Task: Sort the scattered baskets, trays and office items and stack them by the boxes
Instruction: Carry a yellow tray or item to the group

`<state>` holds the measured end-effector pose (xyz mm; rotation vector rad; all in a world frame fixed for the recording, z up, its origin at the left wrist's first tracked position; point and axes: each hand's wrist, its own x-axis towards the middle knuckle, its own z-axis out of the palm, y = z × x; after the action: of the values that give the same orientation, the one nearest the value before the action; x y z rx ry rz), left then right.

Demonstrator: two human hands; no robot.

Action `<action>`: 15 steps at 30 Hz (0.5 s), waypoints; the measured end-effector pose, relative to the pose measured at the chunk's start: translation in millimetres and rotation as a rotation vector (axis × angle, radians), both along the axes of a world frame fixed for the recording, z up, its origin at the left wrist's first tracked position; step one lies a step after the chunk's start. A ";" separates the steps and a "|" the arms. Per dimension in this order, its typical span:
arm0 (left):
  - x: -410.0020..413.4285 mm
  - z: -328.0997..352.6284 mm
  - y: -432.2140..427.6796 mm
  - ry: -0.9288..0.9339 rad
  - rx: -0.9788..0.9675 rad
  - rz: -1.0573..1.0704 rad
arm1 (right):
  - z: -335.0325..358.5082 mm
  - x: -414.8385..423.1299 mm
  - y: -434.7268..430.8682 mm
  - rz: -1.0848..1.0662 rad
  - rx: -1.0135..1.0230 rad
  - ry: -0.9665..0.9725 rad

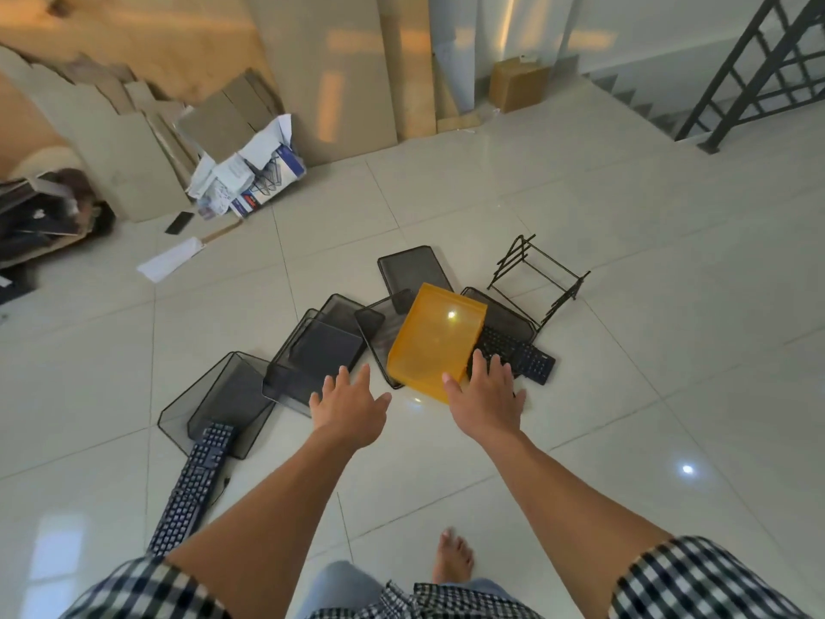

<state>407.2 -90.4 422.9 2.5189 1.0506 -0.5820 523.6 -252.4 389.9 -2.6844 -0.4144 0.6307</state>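
Note:
A yellow plastic tray (435, 339) lies on the tiled floor amid several black mesh trays (319, 350) and baskets (223, 399). A black wire rack (538, 281) stands behind it to the right. One black keyboard (513, 352) lies right of the yellow tray, another keyboard (196, 484) at the lower left. My left hand (350, 408) hovers with fingers spread, just in front of the mesh trays, holding nothing. My right hand (486, 393) is spread over the yellow tray's near right corner and the keyboard's end; contact is unclear.
Flattened cardboard sheets (134, 140) and an open box of papers (250, 172) lean at the back left wall. A small cardboard box (518, 84) sits at the back. A stair railing (750, 69) is at the far right. My bare foot (453, 558) stands below.

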 end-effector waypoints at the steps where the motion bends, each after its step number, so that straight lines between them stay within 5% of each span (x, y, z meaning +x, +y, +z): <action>1: 12.5 -1.6 5.3 -0.002 -0.006 0.001 | -1.5 12.7 6.9 -0.008 0.002 0.002; 15: 203.4 -63.3 131.7 0.064 -0.052 -0.201 | -50.9 166.7 97.3 -0.297 -0.044 0.137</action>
<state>610.7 41.3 359.6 2.5928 0.7965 -0.7410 690.3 -155.1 339.1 -2.6486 0.0350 0.7330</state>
